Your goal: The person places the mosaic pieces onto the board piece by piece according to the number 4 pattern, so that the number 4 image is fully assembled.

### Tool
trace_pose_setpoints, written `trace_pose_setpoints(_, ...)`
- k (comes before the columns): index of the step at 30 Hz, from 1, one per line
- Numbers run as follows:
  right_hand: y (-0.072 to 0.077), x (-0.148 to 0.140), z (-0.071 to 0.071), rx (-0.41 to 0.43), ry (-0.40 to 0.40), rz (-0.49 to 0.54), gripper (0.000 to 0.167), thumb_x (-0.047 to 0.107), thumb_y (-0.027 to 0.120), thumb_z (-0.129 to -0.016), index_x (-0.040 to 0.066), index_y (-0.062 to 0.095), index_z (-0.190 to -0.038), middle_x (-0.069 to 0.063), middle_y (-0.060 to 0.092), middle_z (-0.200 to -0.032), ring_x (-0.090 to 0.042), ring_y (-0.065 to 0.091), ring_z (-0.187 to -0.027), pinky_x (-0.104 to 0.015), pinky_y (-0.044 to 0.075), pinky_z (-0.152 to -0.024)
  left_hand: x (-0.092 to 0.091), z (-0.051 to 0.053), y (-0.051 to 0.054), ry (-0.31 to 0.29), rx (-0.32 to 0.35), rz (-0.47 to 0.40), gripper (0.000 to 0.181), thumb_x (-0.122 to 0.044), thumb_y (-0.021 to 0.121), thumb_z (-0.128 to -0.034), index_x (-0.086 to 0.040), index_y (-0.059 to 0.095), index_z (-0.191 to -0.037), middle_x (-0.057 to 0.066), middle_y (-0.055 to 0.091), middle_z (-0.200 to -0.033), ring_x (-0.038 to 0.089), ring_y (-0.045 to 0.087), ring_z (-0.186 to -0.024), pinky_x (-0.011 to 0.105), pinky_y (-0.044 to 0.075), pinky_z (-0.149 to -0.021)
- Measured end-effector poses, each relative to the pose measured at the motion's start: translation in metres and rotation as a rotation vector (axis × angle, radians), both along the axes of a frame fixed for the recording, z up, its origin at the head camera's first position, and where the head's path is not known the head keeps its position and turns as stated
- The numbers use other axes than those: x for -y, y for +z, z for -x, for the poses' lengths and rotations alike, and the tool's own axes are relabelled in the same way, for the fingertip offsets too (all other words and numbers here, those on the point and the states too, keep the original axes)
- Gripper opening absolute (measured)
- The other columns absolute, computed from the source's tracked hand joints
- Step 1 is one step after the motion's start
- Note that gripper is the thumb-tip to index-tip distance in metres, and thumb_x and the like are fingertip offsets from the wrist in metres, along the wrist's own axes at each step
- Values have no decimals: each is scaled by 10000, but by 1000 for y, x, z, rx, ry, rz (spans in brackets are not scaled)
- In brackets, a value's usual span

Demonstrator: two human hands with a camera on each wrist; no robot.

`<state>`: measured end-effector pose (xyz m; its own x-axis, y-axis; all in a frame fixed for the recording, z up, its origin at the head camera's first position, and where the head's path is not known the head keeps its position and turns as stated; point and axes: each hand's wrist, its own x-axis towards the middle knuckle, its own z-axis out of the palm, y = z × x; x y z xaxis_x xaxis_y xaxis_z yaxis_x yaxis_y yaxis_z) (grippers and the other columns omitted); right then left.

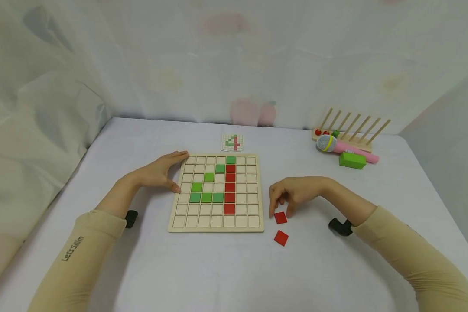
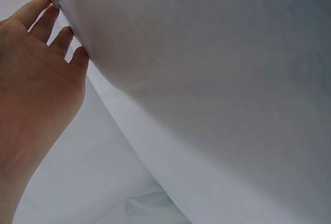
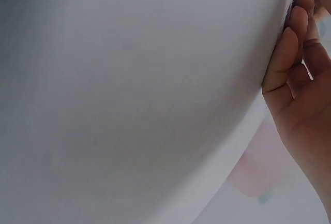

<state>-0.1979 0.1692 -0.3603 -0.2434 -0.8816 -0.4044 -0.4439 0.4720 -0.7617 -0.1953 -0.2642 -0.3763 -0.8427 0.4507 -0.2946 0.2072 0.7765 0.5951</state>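
A wooden grid board (image 1: 173, 222) lies flat on the white table, with several green tiles (image 1: 206, 197) and red tiles (image 1: 229, 197) set in its squares. Along the board's left edge rests my left hand (image 1: 156, 172), thumb and fingers spread; the left wrist view shows its fingertips at the edge. To the right of the board, my right hand (image 1: 296, 193) reaches down with index finger and thumb on either side of a loose red tile (image 1: 281, 217). A second loose red tile (image 1: 281, 238) lies nearer me. In the right wrist view the fingertips are partly hidden.
Behind the board lies a small pattern card (image 1: 232, 142) showing a green and red figure. At the back right are a wooden peg rack (image 1: 360, 141), a pink toy microphone (image 1: 351, 149) and a green block (image 1: 352, 160). White curtains surround the table.
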Motion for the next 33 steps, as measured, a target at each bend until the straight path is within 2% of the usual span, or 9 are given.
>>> trace_pose_setpoints(9,0,3,-2,-40,9,-9,398,-9,764,-758,298,782,-1011,-21,618,-991,-179,563,-922,-198,480,-758,0,-1,0,-1,3,-3,1169,-311,891,-668,-79,200,-1583,117,111,-1685,398,-8,-1561,644,36,-1237)
trace_pose_setpoints(19,-1,7,-5,-86,4,-30,305,83,820,-759,315,777,-952,17,587,-938,-137,558,-883,-203,477,-754,-2,-2,3,-4,0,-2,1167,-306,891,-671,-74,200,-1582,122,112,-1684,407,-10,-1558,650,36,-1234)
trace_pose_setpoints(27,-1,8,-6,-89,-13,-42,241,89,833,-747,265,752,-890,30,585,-919,-139,538,-836,-197,455,-721,-1,0,1,-11,-5,-7,1182,-313,894,-662,-59,195,-1580,156,103,-1679,424,3,-1554,655,46,-1231)
trace_pose_setpoints(33,0,10,-6,-123,-29,-67,234,77,845,-720,210,692,-836,54,580,-885,-133,531,-797,-204,449,-702,-1,0,1,-9,-5,-4,1175,-317,893,-665,-65,201,-1580,149,107,-1680,421,6,-1554,657,50,-1230)
